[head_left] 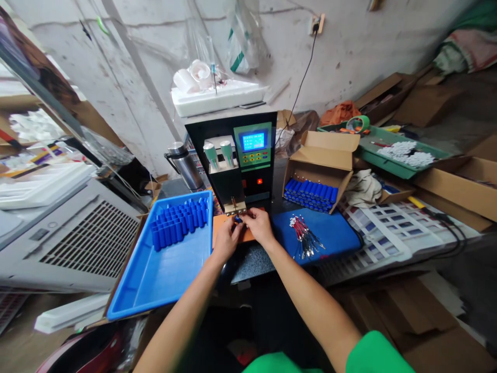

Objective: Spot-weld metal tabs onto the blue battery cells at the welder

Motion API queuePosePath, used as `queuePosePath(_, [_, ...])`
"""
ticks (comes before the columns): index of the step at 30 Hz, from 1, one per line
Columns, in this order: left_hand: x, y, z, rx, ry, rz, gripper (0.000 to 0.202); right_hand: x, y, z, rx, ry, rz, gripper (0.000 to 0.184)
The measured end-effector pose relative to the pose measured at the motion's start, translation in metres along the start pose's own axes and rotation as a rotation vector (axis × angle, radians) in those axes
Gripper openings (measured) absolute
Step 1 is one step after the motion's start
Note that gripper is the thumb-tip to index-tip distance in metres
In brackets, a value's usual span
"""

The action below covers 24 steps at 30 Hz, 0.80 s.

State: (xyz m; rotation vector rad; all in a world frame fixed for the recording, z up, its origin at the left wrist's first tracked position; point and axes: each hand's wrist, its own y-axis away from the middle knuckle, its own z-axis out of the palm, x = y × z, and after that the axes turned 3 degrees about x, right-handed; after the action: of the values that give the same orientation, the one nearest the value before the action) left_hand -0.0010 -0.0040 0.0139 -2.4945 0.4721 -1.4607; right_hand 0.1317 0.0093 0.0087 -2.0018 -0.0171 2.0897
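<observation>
Green sleeve nearest, at the right, my forearms reach away to where my left hand and right hand meet, fingertips of both closed on a small blue cylinder, partly hidden by my fingers, just under the prongs of the black machine. Below my hands lies an orange mat, with a blue tray to the left, blue cylinders standing upright in rows at its far end. To the right, red and black wires lie on a blue pad, and beyond it an open cardboard box holds more blue cylinders.
</observation>
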Motion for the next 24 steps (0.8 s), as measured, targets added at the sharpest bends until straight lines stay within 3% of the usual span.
queuePosePath(10, [0.0, -0.001, 0.001, 0.026, -0.043, 0.01, 0.017, -0.004, 0.014, -0.006, -0.016, 0.078, -0.042, 0.018])
queuePosePath(18, [0.003, 0.001, -0.002, 0.012, -0.046, -0.023, 0.018, -0.006, 0.034, -0.012, 0.019, 0.194, -0.169, 0.014])
queuePosePath(21, [0.004, 0.005, -0.005, 0.0, -0.036, -0.034, 0.024, -0.014, 0.045, -0.03, 0.082, 0.183, -0.251, 0.017])
queuePosePath(24, [0.008, 0.006, -0.005, -0.054, -0.041, -0.073, 0.032, -0.02, 0.046, -0.07, 0.183, 0.216, -0.34, 0.017])
